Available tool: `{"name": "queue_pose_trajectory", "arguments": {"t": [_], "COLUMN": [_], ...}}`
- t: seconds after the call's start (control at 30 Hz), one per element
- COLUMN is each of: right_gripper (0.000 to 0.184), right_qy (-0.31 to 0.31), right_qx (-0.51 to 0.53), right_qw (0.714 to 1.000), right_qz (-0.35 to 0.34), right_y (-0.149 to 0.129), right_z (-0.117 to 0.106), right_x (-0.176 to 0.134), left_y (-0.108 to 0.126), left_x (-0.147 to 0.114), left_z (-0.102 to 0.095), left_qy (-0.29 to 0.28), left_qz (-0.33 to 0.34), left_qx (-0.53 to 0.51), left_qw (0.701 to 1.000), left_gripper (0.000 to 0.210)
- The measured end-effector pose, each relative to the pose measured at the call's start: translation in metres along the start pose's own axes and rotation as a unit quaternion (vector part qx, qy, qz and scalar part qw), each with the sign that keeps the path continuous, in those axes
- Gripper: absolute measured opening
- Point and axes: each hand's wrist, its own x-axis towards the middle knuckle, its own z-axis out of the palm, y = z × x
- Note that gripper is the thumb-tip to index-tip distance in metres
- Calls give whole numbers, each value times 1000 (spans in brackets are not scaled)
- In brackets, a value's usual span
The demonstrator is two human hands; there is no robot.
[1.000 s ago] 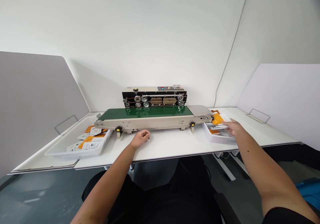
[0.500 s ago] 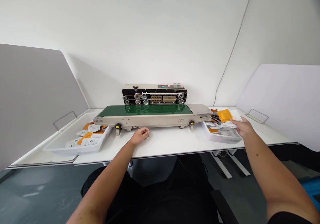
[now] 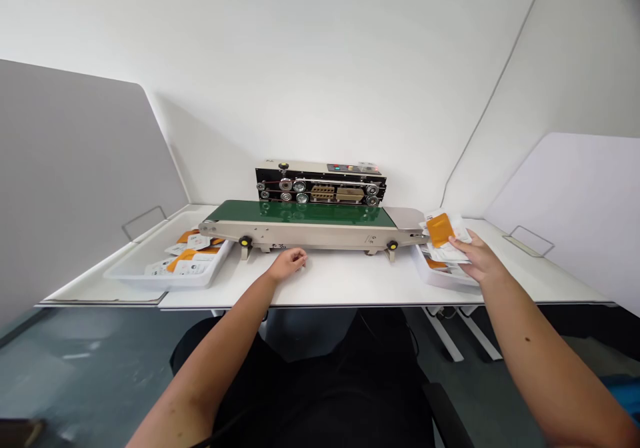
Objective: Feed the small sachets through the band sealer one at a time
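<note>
My right hand point(image 3: 477, 256) grips a small fan of flat packets point(image 3: 440, 230), orange and white, over the right-hand end of the machine's conveyor. Beneath them stands a white plastic bin point(image 3: 445, 280) with more packets inside, partly covered by my hand and the held ones. My left hand point(image 3: 289, 264) rests on the white table in front of the conveyor, its fingers curled in and no object showing in them. The band sealing machine point(image 3: 320, 185) has exposed rollers and a green conveyor belt point(image 3: 300, 213) running along its front.
At the left end of the conveyor sits another white bin point(image 3: 165, 281) holding orange and white packets. Pale panels point(image 3: 90, 168) with wire handles stand at both sides of the table point(image 3: 345, 281). A cable point(image 3: 493, 88) runs down the wall behind.
The packets in my right hand have been raised and tilted, spreading into a fan beside the conveyor's right end. My left hand stays curled on the table. The whole view has shifted slightly.
</note>
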Motion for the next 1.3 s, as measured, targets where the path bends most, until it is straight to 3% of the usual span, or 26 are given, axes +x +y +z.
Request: {"name": "queue_pose_trajectory", "arguments": {"t": [0.13,0.27,0.4,0.53,0.7,0.8,0.9,0.97,1.07,1.17,1.3], "right_gripper": [62,67,68,64,63,63,65,64,55,51,49], "right_qy": [-112,-233,-325,-368,-366,-352,-332,-316,-278,-211,-138], "right_qx": [13,33,31,17,-29,-57,-87,-133,-261,-387,-469], "right_qw": [993,964,926,898,898,906,919,929,924,888,841], "right_qz": [43,122,192,241,244,229,195,141,2,-128,-232], "right_y": [22,65,113,147,165,169,174,178,179,178,177], "right_z": [60,130,193,234,255,262,268,271,271,266,260], "right_x": [-34,-62,-66,-49,-29,-24,-24,-25,-30,-38,-53], "left_y": [-1,-1,7,16,13,6,1,0,1,1,-4], "left_x": [0,-2,-10,-17,-12,-8,-7,-7,-8,-9,-8], "left_z": [1,2,-4,-13,-8,-2,2,4,5,6,7], "left_qy": [-1,4,8,-16,-97,-124,-111,-96,-82,-77,-67], "left_qz": [-6,8,82,187,233,206,180,175,185,204,202], "left_qx": [-12,-11,-7,-46,95,176,224,253,279,280,236], "left_qw": [1000,1000,997,981,963,955,951,947,939,935,948], "left_gripper": [33,36,41,63,83,70,58,57,55,56,66]}}
